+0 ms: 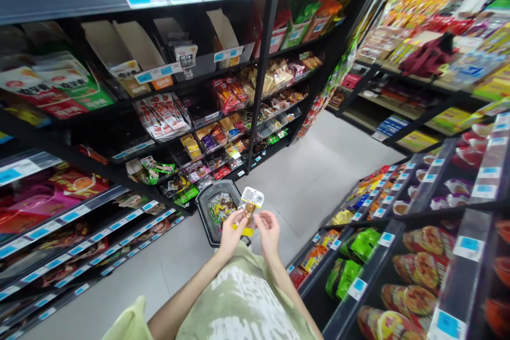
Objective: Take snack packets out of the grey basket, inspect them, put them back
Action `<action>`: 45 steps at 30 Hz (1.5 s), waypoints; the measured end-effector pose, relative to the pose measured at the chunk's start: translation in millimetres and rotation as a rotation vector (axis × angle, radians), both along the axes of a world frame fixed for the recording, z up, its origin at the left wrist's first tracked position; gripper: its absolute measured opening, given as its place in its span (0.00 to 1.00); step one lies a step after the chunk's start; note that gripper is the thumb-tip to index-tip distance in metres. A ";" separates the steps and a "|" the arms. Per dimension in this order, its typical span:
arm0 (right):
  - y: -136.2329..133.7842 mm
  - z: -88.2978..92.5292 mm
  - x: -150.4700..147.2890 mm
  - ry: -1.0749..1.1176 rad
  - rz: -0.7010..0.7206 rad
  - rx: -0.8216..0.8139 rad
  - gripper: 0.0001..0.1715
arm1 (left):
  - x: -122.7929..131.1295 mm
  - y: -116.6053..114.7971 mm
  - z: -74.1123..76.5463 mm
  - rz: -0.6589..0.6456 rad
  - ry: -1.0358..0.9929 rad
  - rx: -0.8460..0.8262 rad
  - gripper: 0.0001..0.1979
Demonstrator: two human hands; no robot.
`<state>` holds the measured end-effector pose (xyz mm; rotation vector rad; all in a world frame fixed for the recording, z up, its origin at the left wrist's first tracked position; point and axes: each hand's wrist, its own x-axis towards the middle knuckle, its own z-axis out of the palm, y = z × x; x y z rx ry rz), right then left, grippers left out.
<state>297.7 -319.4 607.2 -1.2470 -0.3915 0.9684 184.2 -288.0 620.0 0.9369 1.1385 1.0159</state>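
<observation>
In front of my body, my left hand (232, 229) grips a small snack packet (252, 199) with a pale label at its top and brown food showing through the wrapper. Close to the packet's right side is my right hand (268, 227), its fingers curled with the tips near one another; whether they pinch an edge of the wrapper I cannot make out. Below and to the left, a dark grey shopping basket (204, 223) stands on the floor. Small packets (220, 208) in green, yellow and clear wrapping lie inside it.
Tall dark shelves (261, 64) with snack packets rise ahead and to the left. A slanted rack (370, 228) with bagged and bowl noodles runs along the right. Grey tiled floor (319, 154) lies between them, leading toward a display table (422, 74) at the far right.
</observation>
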 end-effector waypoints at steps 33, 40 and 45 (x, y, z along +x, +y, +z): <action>-10.7 -9.1 3.5 -0.054 0.035 -0.030 0.19 | 4.6 -10.8 -5.6 -0.131 -0.038 -0.105 0.26; -11.9 -9.0 6.3 -0.045 0.026 -0.002 0.18 | 7.6 -11.4 -8.1 -0.138 -0.051 -0.108 0.27; -13.2 -11.9 6.9 -0.031 0.029 0.003 0.18 | 10.0 -11.1 -5.5 -0.129 -0.058 -0.118 0.29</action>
